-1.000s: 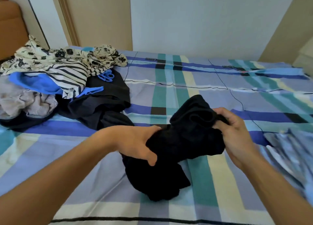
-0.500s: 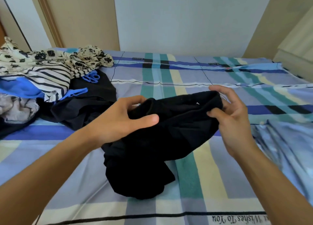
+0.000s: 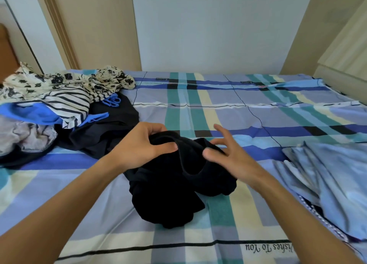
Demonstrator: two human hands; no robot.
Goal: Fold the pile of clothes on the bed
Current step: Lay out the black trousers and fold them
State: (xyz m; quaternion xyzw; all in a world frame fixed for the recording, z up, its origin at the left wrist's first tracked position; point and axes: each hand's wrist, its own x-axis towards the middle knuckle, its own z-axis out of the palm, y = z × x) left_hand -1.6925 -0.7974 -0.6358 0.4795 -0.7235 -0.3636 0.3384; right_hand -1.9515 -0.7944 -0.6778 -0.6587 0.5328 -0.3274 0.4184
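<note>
Starting on the far left, you've got the pile of clothes (image 3: 59, 108) bunched up in a heap on the bed (image 3: 218, 114): a floral piece (image 3: 69, 81) on top, a striped top (image 3: 67, 102), something bright blue (image 3: 33, 112), a crumpled grey thing (image 3: 23, 136) and a dark garment (image 3: 111, 128) spilling toward the middle. None of that looks folded, so that's the bulk of the job left.

Moving in, your left hand (image 3: 143, 144) has its fingers curled over the top edge of the black garment (image 3: 178, 184), thumb pressed against it, so it has a real grip. The garment itself sits mid-bed right in front of you, all scrunched up with its lower part slumped on the sheet. No clean edges yet, so I'd say you're only finding the hem or waistband here, not folding.

Your right hand (image 3: 228, 154) is wide open, fingers splayed, thumb just touching the black fabric and holding nothing as far as I can see (it's a bit blurry).

Far right there's a light blue garment (image 3: 327, 174) lying flatter than the rest. It might be one you've done, but I can't tell. Overall: early days, maybe one item down, and the heap isn't started.
</note>
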